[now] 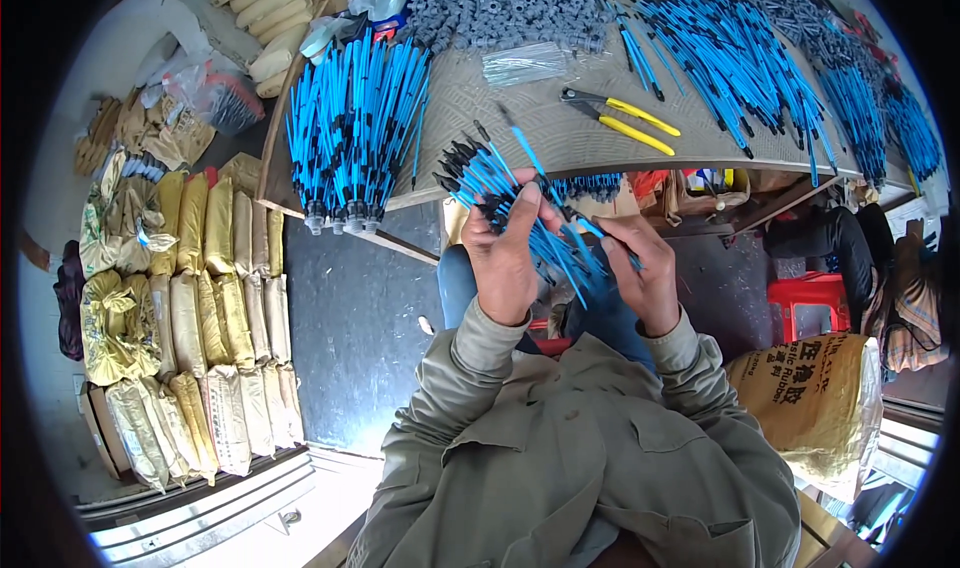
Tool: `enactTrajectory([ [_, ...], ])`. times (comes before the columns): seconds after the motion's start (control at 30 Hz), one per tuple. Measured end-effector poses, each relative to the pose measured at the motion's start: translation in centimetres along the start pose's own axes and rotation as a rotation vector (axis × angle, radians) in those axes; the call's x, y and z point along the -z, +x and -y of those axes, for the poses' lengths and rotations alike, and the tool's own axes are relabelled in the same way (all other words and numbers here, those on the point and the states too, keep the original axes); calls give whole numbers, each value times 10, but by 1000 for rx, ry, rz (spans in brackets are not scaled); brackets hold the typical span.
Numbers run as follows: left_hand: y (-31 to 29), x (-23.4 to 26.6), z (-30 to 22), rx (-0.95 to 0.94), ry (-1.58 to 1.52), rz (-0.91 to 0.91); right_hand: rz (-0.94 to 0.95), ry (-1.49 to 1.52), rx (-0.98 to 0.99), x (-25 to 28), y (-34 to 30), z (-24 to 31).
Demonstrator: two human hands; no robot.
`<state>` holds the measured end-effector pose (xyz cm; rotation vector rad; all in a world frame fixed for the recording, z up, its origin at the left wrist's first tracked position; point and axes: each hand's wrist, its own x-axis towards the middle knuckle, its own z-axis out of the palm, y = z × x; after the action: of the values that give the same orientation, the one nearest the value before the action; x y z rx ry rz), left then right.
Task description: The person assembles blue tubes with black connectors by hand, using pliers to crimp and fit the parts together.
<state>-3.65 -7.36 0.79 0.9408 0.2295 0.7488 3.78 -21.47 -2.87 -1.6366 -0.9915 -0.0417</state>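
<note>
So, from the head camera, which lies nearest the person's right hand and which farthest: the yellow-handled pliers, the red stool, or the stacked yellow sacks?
From the right hand:
1. Yellow-handled pliers, on the table above it.
2. Red stool, on the floor to its right; nearly as close.
3. Stacked yellow sacks, far left.

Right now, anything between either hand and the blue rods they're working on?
Nothing visible. The left hand already grips the fanned bundle of blue rods, and the right hand pinches rod ends at its lower side. Both are in direct contact. The yellow-handled pliers lie apart on the table.

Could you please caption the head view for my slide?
Left hand grips a fan of blue rods; right hand pinches one.
</note>
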Motion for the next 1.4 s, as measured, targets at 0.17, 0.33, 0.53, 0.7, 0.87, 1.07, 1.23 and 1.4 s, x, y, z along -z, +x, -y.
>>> enactTrajectory([
  [0.17, -19, -7, -36, 141, -10, 146, -71, -121, 114, 14, 12, 6],
  [0.33, -40, -4, -58, 255, 255, 462, 188, 712, -37, -3, 45, 23],
  [0.53, -54, 9, -60, 98, 441, 613, 680, 672, 24, -22, -3, 6],
  [0.7, -61, 7, -67, 120, 419, 581, 710, 475, -17, -46, -22, -2],
  [0.87, -48, -14, -96, 366, 224, 474, 619, 1061, -604, -63, -64, -5],
  [1.07, -29, -26, -109, 359, 263, 426, 706, 1436, -484, -69, -75, 4],
  [1.23, -42, -28, -121, 292, 219, 395, 771, 764, -214, -51, -85, -46],
  [1.4, -60, 32, -161, 1030, -484, 623, 735, 937, 179, -52, -21, 0],
])
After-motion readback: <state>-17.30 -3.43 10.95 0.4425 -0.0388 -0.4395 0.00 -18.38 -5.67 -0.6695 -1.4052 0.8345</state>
